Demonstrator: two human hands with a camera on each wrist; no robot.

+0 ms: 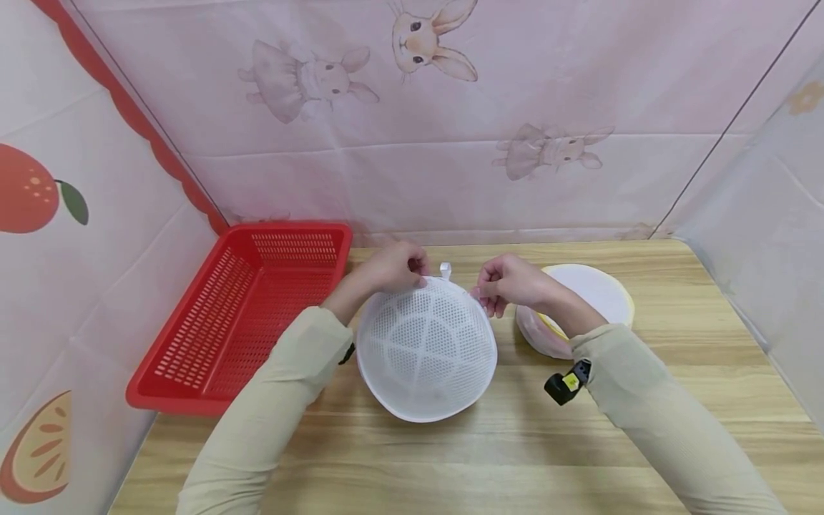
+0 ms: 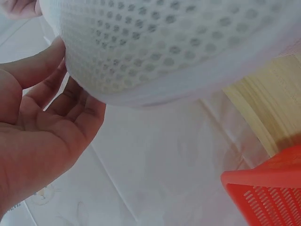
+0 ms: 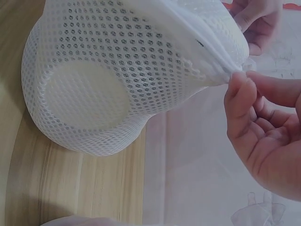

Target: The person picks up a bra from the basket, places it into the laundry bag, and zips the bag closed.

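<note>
A round white mesh laundry bag is held up over the table, its holed netting and pale round base showing in the right wrist view. My left hand pinches its upper rim between thumb and fingers, beside a small white loop. At the bag's upper right edge, my right hand pinches the white seam with thumb and forefinger. Behind my right forearm lies a second round bag, with a white top and yellow trim, partly covered by the arm.
A red plastic basket with slotted walls stands on the left of the wooden table. Pink curtain printed with rabbits hangs along the table's back edge, and pale sheets enclose both sides.
</note>
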